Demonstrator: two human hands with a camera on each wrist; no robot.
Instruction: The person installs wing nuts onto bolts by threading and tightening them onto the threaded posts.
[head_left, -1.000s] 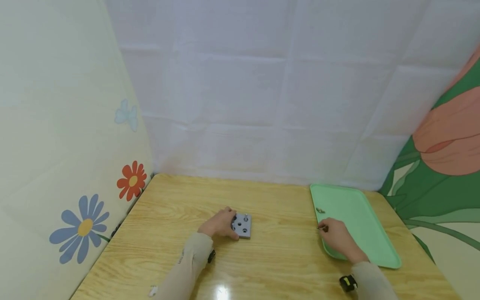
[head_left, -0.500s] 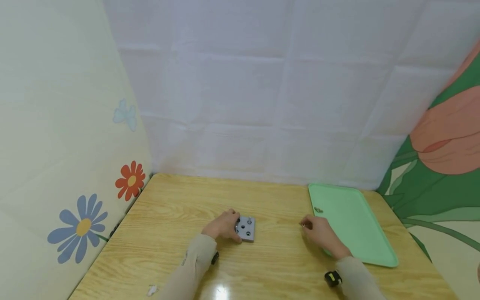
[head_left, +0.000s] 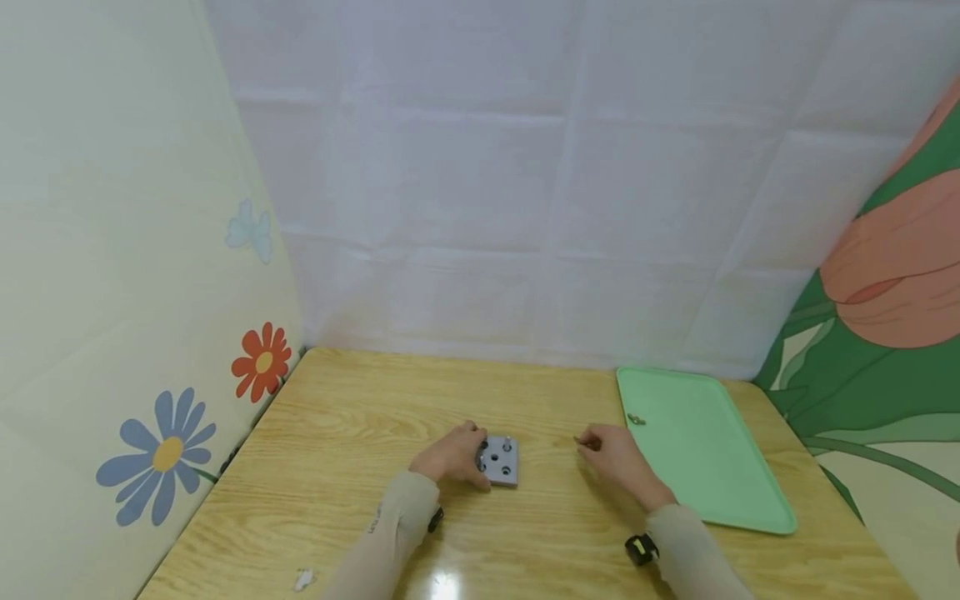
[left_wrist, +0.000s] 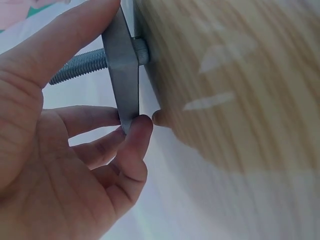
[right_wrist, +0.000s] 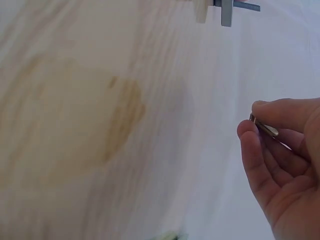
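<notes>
My left hand (head_left: 453, 457) grips the left side of a square grey metal plate (head_left: 501, 464) with several holes, thumb and fingers at its edges. A threaded bolt (left_wrist: 82, 66) passes through the plate, its shank pointing up and its head on the table side. To the right, my right hand (head_left: 618, 462) is over the table between plate and tray. Its thumb and fingertip pinch a small brass-coloured wing nut (right_wrist: 267, 129), partly hidden by the fingers. Another small brass-coloured piece (head_left: 636, 419) lies at the left edge of the green tray (head_left: 712, 450).
The wooden table (head_left: 555, 533) runs back to a white cloth wall (head_left: 465, 183). A painted flower wall stands on each side. A small white scrap (head_left: 303, 580) lies near the front left, beside my left sleeve.
My right hand has moved left from the tray's edge toward the plate, carrying the wing nut. The left hand and plate have shifted slightly right and nearer.
</notes>
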